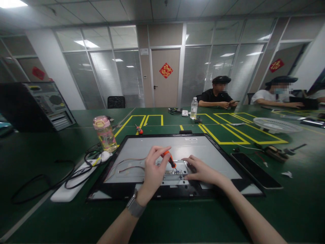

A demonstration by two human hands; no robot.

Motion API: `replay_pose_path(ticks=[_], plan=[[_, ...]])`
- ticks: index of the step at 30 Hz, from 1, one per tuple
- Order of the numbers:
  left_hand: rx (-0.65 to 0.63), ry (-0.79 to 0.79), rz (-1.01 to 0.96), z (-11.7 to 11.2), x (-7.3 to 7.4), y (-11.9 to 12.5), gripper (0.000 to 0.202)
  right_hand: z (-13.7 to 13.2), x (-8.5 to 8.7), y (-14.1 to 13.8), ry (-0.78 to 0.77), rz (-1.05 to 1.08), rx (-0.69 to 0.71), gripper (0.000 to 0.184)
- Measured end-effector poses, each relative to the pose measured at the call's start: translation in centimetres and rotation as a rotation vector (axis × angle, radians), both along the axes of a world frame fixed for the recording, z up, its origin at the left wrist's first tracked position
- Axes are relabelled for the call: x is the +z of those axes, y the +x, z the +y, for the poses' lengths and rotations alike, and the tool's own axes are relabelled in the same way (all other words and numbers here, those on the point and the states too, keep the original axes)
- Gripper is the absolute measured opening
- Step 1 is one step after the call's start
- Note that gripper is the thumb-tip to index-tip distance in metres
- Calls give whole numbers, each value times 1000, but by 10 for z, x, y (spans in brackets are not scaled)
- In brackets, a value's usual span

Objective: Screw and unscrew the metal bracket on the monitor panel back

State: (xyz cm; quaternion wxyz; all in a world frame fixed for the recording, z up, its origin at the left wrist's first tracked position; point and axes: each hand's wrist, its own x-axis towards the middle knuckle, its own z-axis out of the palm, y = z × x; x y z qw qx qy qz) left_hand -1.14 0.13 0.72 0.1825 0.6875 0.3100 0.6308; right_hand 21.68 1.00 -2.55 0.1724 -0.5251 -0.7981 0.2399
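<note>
My left hand (155, 166), with a watch on the wrist, is closed around an orange and black screwdriver (171, 160). The tool slants down to the right, its tip at a small metal bracket (175, 173). Under both hands lies a flat display panel (218, 159) with a grey metal back and a black frame. My right hand (200, 169) rests at the bracket's right side, thumb and fingers spread apart and touching its edge. Thin wires (130, 167) run left from the bracket across the panel. The screw under the tip is too small to make out.
Left of the panel are a white power strip (73, 179) with black cables and a pink-lidded bottle (105, 134). A red-handled tool (139, 129) lies beyond. A dark slab (255, 169) and a white ring (278, 124) lie to the right. A computer case (38, 106) stands far left; other people sit opposite.
</note>
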Motion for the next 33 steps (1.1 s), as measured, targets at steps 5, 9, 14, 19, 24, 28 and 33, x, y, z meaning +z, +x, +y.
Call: replay_pose_path(ticks=[5,9,14,19,24,28,33], plan=[[-94,-7,55,-1,-3,0,30,1,-2,0,15,0,0,66],[-92,-3,65,-1,-3,0,28,1,-2,0,9,-2,-9,66],[-47,-22,62,1,-2,-1,25,1,-1,0,18,-7,2,66],[-85,-29,63,0,-3,0,33,1,-1,0,9,-3,-5,66],[-37,-9,47,1,-3,1,22,2,-3,1,5,-3,-9,69],[-24,-40,22,1,-3,1,25,3,-5,2,18,-2,3,68],[-43,-38,43,0,-3,0,29,1,-3,0,12,-1,-10,67]])
